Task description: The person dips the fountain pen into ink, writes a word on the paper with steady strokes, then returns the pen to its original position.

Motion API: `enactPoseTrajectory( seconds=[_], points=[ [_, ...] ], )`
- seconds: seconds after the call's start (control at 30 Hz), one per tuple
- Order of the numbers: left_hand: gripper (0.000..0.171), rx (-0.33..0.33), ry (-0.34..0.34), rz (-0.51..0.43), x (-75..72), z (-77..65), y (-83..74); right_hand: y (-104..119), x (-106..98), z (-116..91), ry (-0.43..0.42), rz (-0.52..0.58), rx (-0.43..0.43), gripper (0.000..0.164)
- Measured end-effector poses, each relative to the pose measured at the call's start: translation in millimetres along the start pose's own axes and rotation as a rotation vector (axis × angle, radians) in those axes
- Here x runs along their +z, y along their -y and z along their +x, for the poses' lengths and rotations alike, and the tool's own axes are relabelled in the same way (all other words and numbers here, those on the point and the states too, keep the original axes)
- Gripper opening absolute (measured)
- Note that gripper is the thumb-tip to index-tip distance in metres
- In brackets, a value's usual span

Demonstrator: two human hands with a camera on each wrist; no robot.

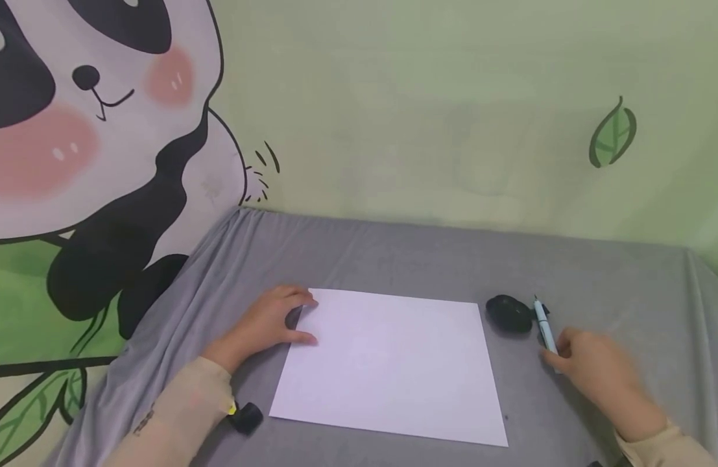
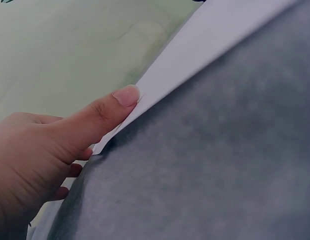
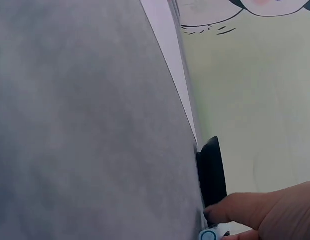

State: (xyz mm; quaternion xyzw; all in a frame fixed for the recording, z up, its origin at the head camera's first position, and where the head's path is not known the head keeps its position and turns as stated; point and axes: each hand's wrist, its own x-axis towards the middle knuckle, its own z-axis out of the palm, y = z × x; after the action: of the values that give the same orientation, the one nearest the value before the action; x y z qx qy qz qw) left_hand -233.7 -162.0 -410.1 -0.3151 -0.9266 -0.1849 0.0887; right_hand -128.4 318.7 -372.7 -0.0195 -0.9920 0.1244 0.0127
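Observation:
A white sheet of paper [image 1: 388, 363] lies on the grey cloth, with no marks showing on it. My left hand [image 1: 274, 318] rests at its far left corner, thumb and fingers spread apart over the edge. In the left wrist view the thumb [image 2: 107, 112] lies along the paper's edge. To the right of the sheet, my right hand [image 1: 598, 366] pinches a light blue pen [image 1: 544, 324] near its lower end, its tip pointing away from me. The pen's round end [image 3: 209, 234] shows in the right wrist view, beside the thumb.
A black rounded object [image 1: 509, 314], shaped like a computer mouse, sits between paper and pen. Near the left sleeve is a small black item [image 1: 246, 418] with a bit of yellow beside it. Behind the cloth-covered table [image 1: 429, 259] rises a painted green wall [image 1: 423, 130].

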Motion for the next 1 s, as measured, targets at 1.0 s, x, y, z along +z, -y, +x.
enactPoseTrajectory(
  seconds=[1.0],
  points=[
    [0.058,0.0,-0.012,-0.014,0.9,0.6,1.6,-14.6,-16.8,-3.3,-0.126,0.013,0.022,0.024]
  ],
)
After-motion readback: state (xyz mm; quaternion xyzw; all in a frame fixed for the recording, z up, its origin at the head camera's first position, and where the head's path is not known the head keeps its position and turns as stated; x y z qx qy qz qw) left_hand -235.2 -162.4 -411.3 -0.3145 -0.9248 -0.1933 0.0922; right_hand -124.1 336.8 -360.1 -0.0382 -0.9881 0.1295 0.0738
